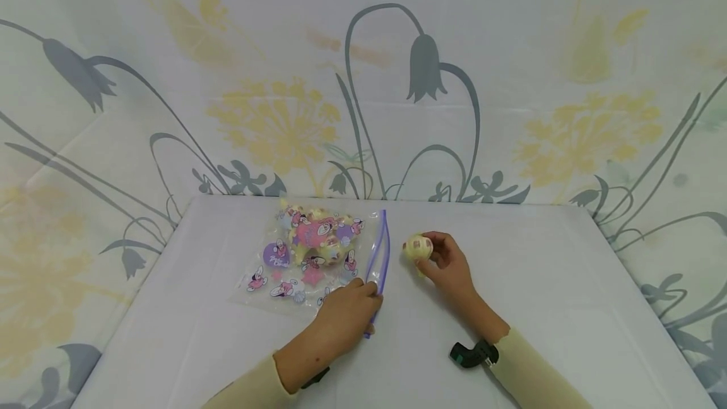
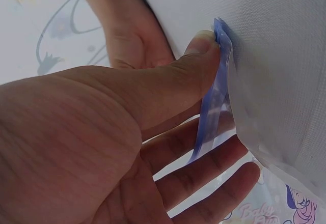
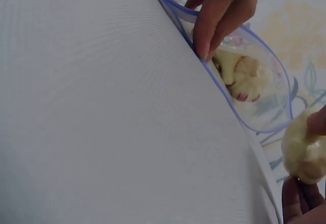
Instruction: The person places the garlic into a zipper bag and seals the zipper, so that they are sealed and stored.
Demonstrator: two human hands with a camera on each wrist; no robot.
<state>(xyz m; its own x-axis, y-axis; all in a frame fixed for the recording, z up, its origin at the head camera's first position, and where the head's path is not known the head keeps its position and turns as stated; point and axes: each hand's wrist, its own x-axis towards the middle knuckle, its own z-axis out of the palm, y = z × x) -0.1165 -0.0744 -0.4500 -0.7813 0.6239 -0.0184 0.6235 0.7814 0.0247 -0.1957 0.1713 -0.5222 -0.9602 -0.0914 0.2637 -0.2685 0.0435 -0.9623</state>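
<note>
A clear zip bag [image 1: 312,276] printed with pink and purple cartoon figures lies on the table, its purple zip edge [image 1: 385,257] facing right. My left hand [image 1: 343,314] pinches the near end of that edge between thumb and fingers. In the right wrist view the bag's mouth gapes, and pale yellow wrapped pieces [image 3: 247,79] with reddish marks show inside. Just right of the mouth, my right hand [image 1: 451,273] holds a similar small round pale yellow wrapped piece [image 1: 419,247] between thumb and fingers, apart from the bag. What it contains cannot be made out.
A white cloth covers the table [image 1: 539,283]. Behind it and at both sides hangs a pale fabric [image 1: 386,68] with grey flowers and yellow blossoms. A black device [image 1: 474,355] sits at my right wrist, by the cuff.
</note>
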